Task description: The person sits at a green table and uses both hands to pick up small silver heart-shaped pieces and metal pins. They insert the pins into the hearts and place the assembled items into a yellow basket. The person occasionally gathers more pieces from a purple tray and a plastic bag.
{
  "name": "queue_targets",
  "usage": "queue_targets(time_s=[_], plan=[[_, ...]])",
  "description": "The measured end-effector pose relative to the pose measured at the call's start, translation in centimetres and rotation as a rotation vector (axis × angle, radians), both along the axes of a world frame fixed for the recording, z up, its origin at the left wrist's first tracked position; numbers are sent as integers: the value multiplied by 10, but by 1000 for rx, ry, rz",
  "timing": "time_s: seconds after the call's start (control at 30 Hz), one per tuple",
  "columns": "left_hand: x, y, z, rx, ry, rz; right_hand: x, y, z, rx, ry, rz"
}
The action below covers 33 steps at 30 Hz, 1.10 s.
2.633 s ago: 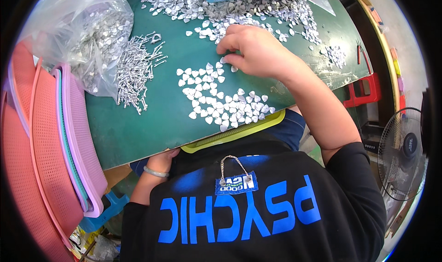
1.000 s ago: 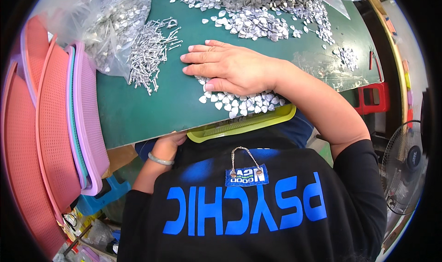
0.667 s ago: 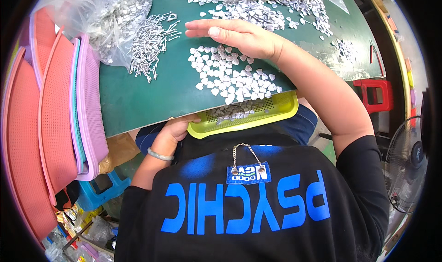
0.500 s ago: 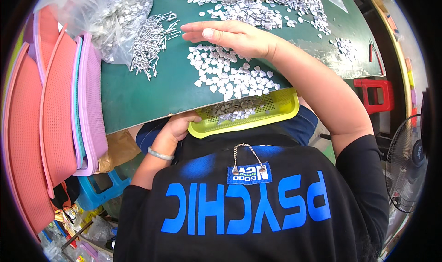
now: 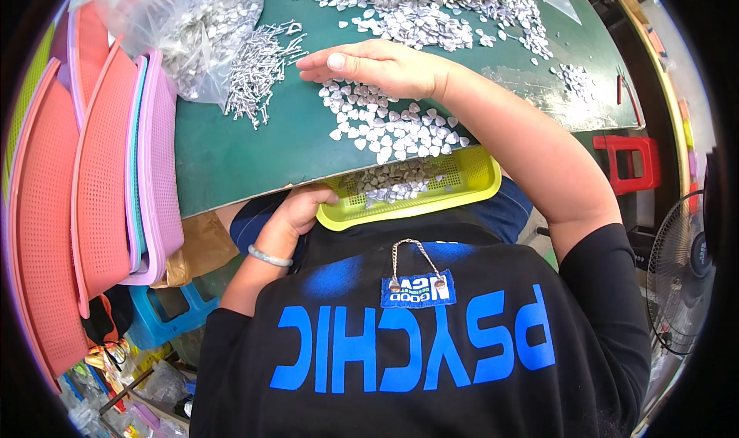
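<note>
At the near edge of the green table, my left hand [image 5: 306, 205] grips the left end of a yellow-green perforated basket [image 5: 473, 189] on my lap. Small silvery heart-shaped pieces [image 5: 390, 184] lie in the basket, below the table edge. My right hand [image 5: 377, 64] reaches over the table, fingers stretched out and together, thumb up, palm toward me. Between it and the basket spreads a loose patch of silvery heart pieces [image 5: 408, 132], some right at the edge. The right hand hides the patch's far side; no piece shows in its grip.
A larger heap of heart pieces [image 5: 419, 24] lies farther back. At the far left are a pile of small metal pins [image 5: 262, 65] and a clear plastic bag [image 5: 204, 41] of pieces. Stacked baskets [image 5: 104, 184] crowd the left; a red stool [image 5: 627, 163] and fan [image 5: 681, 265] stand right.
My right hand has come slightly nearer to me and to the left, still held flat. My left hand keeps its hold on the basket, and the view has shifted a little.
</note>
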<state>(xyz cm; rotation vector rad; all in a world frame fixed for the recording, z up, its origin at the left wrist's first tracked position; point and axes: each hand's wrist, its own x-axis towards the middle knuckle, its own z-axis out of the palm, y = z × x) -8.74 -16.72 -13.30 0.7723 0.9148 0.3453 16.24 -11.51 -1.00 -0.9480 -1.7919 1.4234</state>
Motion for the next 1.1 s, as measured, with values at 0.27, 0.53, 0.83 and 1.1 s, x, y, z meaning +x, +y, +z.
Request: queue_targets(time_s=[0.27, 0.53, 0.83, 1.1], plan=[[-2, 2, -5, -10, 3, -23, 7, 7, 9, 56, -188, -189], [-5, 3, -15, 14, 9, -37, 17, 19, -4, 745, -647, -147], [-7, 4, -25, -3, -15, -25, 16, 15, -1, 703, -635, -123], [-4, 4, -20, -8, -15, -7, 8, 5, 8, 411, -329, -40]])
